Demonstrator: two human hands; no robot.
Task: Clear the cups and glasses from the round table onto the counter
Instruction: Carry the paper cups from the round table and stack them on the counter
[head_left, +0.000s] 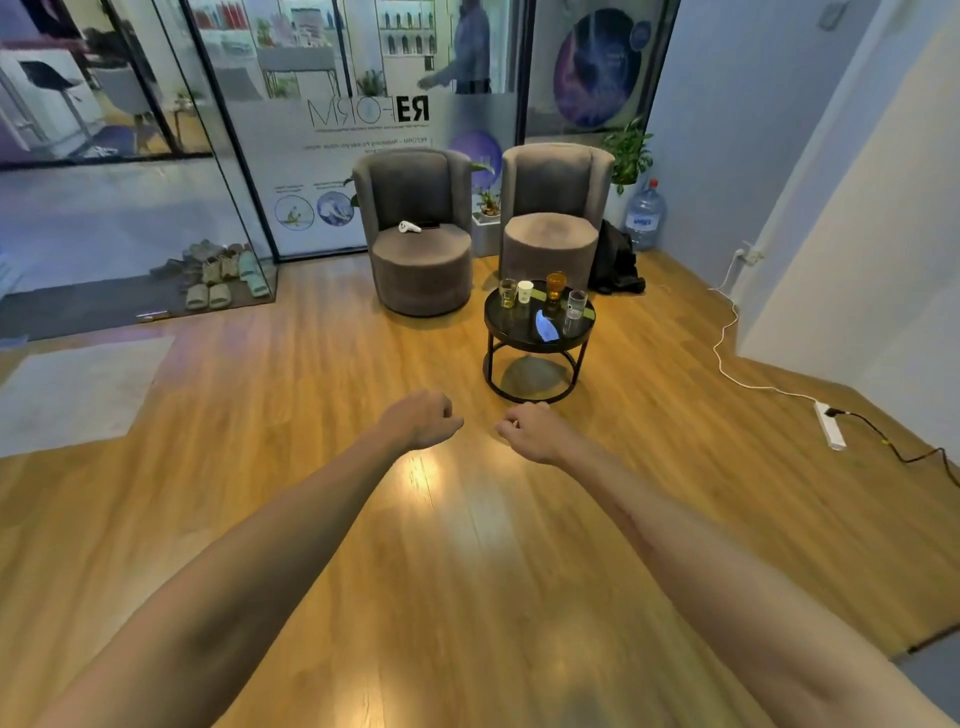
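Observation:
A small round black table (524, 343) stands on the wooden floor ahead of me. On it are a clear glass with yellowish liquid (507, 293), a white paper cup (525, 292), an amber stemmed glass (556, 286) and a clear tumbler (575, 305). My left hand (422, 419) and my right hand (531, 432) are stretched forward over the floor, well short of the table, fingers curled under and holding nothing. No counter is in view.
Two grey round armchairs (421, 244) (553, 228) stand behind the table, one with a white object on its seat. A black bag (615, 265) and a water bottle (644, 215) sit at the right. A white cable and power strip (830, 425) lie on the floor.

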